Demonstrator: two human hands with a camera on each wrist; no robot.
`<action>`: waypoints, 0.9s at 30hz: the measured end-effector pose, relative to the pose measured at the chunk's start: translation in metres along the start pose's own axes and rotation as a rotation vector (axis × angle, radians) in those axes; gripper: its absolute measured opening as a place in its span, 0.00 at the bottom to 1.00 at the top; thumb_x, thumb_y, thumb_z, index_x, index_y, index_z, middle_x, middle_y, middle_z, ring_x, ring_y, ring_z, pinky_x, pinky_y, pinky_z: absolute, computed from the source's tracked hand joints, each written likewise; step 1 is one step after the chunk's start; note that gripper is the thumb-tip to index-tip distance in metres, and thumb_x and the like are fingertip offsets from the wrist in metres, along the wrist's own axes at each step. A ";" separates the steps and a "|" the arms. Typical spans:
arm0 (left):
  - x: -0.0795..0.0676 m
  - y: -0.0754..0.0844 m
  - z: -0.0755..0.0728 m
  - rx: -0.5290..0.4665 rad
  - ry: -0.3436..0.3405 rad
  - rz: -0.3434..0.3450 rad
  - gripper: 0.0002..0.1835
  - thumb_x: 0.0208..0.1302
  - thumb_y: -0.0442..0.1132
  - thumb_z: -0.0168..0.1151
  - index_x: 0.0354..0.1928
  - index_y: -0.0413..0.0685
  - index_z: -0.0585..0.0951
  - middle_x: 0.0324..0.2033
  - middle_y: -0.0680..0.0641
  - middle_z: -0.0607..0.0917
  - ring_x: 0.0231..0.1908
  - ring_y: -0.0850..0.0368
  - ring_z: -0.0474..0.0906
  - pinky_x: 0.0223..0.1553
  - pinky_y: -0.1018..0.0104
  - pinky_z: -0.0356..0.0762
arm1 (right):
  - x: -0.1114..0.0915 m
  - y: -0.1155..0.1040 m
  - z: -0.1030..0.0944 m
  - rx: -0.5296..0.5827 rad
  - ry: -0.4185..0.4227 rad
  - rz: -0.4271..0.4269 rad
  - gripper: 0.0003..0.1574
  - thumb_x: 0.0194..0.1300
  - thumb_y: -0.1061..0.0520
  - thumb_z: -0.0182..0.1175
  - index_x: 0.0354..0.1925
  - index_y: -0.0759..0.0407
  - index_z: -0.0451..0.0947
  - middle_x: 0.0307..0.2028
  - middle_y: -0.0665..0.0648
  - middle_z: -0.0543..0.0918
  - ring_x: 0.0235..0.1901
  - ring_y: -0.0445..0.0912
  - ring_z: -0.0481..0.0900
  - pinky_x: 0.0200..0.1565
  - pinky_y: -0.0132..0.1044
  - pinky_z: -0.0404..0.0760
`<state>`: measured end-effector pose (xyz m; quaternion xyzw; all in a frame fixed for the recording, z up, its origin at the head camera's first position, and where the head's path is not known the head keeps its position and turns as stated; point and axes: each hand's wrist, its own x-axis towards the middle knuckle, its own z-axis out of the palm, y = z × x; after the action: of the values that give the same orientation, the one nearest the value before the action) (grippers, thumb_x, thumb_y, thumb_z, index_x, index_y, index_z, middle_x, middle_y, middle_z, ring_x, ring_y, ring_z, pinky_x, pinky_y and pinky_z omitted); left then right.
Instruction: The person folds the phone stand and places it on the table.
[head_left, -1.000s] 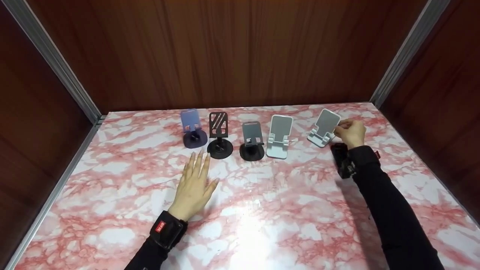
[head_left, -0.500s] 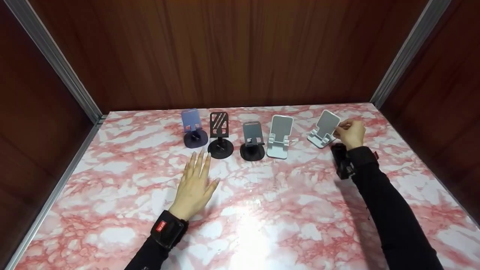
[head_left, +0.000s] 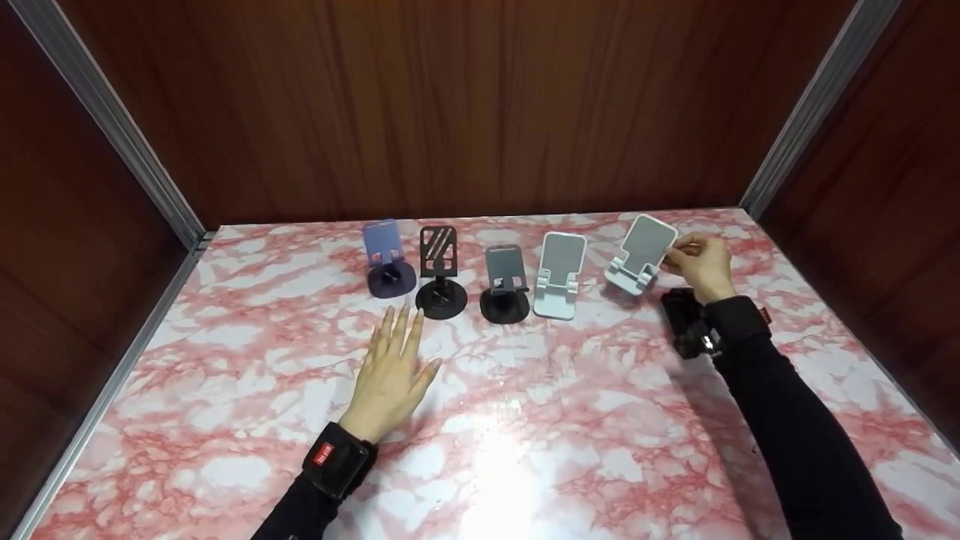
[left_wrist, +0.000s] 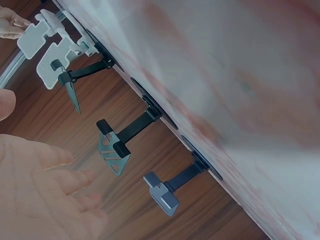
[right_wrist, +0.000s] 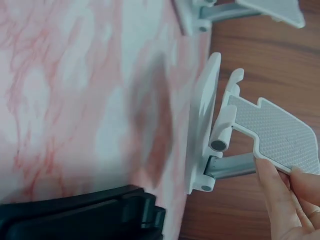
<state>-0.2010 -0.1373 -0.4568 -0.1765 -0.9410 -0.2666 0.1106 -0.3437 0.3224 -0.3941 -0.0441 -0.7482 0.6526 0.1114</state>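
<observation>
At the right, my right hand [head_left: 701, 264] pinches the edge of the backrest of a white phone stand [head_left: 641, 253] with a grey pad. In the right wrist view, thumb and fingertips hold this white phone stand [right_wrist: 280, 132] by its plate, and its base seems raised off the table. My left hand [head_left: 388, 382] is spread with straight fingers, holding nothing. Its fingertips lie in front of a black phone stand [head_left: 439, 255] with slanted slots; whether they touch the table I cannot tell. A second white phone stand [head_left: 561, 274] stands left of the held one.
A dark grey phone stand [head_left: 505, 281] and a purple one [head_left: 386, 259] complete the row along the back of the pink marbled table [head_left: 570, 420]. Behind rises a brown wood-grain panel [head_left: 480, 105]. Metal posts [head_left: 802, 105] mark the corners.
The white phone stand in my right hand has shifted slightly left and up, and a shadow shows below its base. My left hand stays where it was.
</observation>
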 end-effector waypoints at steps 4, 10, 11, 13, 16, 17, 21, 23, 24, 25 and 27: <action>0.000 0.000 0.001 0.004 0.007 0.008 0.38 0.81 0.43 0.57 0.82 0.27 0.60 0.84 0.26 0.57 0.85 0.24 0.48 0.85 0.27 0.50 | -0.009 -0.006 -0.005 0.001 -0.057 -0.049 0.18 0.74 0.76 0.57 0.30 0.59 0.77 0.23 0.39 0.85 0.26 0.30 0.87 0.35 0.22 0.89; -0.001 0.001 0.002 0.002 0.021 0.014 0.38 0.80 0.42 0.58 0.81 0.26 0.61 0.83 0.25 0.58 0.84 0.23 0.50 0.84 0.27 0.52 | -0.025 -0.014 -0.013 -0.050 -0.125 -0.107 0.15 0.74 0.74 0.59 0.33 0.59 0.79 0.26 0.38 0.86 0.29 0.30 0.87 0.37 0.22 0.90; 0.000 0.001 0.002 0.003 0.019 0.013 0.38 0.80 0.42 0.58 0.81 0.27 0.61 0.83 0.25 0.58 0.84 0.24 0.50 0.84 0.27 0.52 | -0.029 -0.015 -0.014 -0.051 -0.135 -0.114 0.15 0.75 0.74 0.59 0.34 0.59 0.79 0.26 0.38 0.87 0.30 0.30 0.88 0.38 0.23 0.90; 0.000 0.001 0.002 0.004 0.015 0.013 0.37 0.80 0.42 0.58 0.81 0.27 0.61 0.83 0.25 0.58 0.84 0.24 0.50 0.84 0.27 0.52 | -0.036 -0.018 -0.015 -0.042 -0.158 -0.122 0.14 0.75 0.74 0.59 0.34 0.59 0.79 0.27 0.39 0.88 0.30 0.31 0.88 0.38 0.23 0.90; 0.000 0.002 0.002 0.002 0.006 0.010 0.38 0.80 0.42 0.58 0.81 0.27 0.60 0.83 0.25 0.58 0.84 0.24 0.50 0.85 0.28 0.51 | -0.046 -0.022 -0.014 -0.001 -0.205 -0.121 0.14 0.75 0.74 0.59 0.35 0.59 0.80 0.28 0.41 0.89 0.31 0.33 0.89 0.39 0.25 0.91; 0.000 0.002 0.001 0.000 0.004 0.009 0.38 0.80 0.42 0.58 0.82 0.27 0.60 0.83 0.25 0.58 0.85 0.25 0.49 0.85 0.28 0.51 | -0.050 -0.023 -0.013 0.007 -0.218 -0.121 0.14 0.75 0.74 0.59 0.35 0.60 0.80 0.28 0.42 0.90 0.31 0.33 0.90 0.40 0.26 0.92; 0.000 0.003 0.002 -0.027 0.011 0.023 0.38 0.80 0.44 0.57 0.82 0.28 0.60 0.84 0.25 0.57 0.84 0.24 0.49 0.85 0.28 0.50 | -0.062 -0.026 -0.007 0.031 -0.280 -0.116 0.13 0.76 0.74 0.59 0.36 0.60 0.81 0.30 0.44 0.91 0.33 0.35 0.91 0.41 0.28 0.92; 0.001 -0.001 0.006 -0.046 0.032 0.043 0.39 0.81 0.47 0.56 0.83 0.30 0.59 0.84 0.25 0.57 0.85 0.25 0.48 0.86 0.28 0.48 | -0.068 -0.026 -0.003 0.034 -0.307 -0.114 0.12 0.76 0.73 0.59 0.36 0.60 0.81 0.31 0.44 0.92 0.33 0.36 0.91 0.42 0.28 0.93; 0.001 -0.001 0.007 -0.058 0.036 0.050 0.39 0.81 0.47 0.56 0.83 0.29 0.59 0.83 0.25 0.57 0.85 0.24 0.48 0.86 0.28 0.48 | -0.071 -0.026 0.000 0.032 -0.322 -0.115 0.12 0.76 0.73 0.59 0.37 0.61 0.81 0.31 0.44 0.92 0.34 0.36 0.91 0.42 0.28 0.93; 0.001 -0.001 0.007 -0.070 0.038 0.056 0.39 0.82 0.47 0.56 0.82 0.29 0.59 0.83 0.25 0.57 0.85 0.24 0.48 0.85 0.27 0.47 | -0.074 -0.026 0.002 0.031 -0.334 -0.116 0.11 0.76 0.73 0.59 0.37 0.63 0.81 0.32 0.45 0.92 0.34 0.36 0.91 0.43 0.29 0.93; 0.001 0.001 0.007 -0.088 0.034 0.060 0.39 0.82 0.47 0.56 0.83 0.29 0.59 0.83 0.24 0.57 0.85 0.24 0.47 0.85 0.26 0.47 | -0.079 -0.027 0.007 0.028 -0.357 -0.120 0.07 0.76 0.74 0.59 0.39 0.68 0.80 0.32 0.45 0.92 0.35 0.37 0.91 0.44 0.30 0.93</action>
<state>-0.2019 -0.1331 -0.4618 -0.2049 -0.9207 -0.3072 0.1265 -0.2660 0.2950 -0.3772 0.1187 -0.7482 0.6525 0.0163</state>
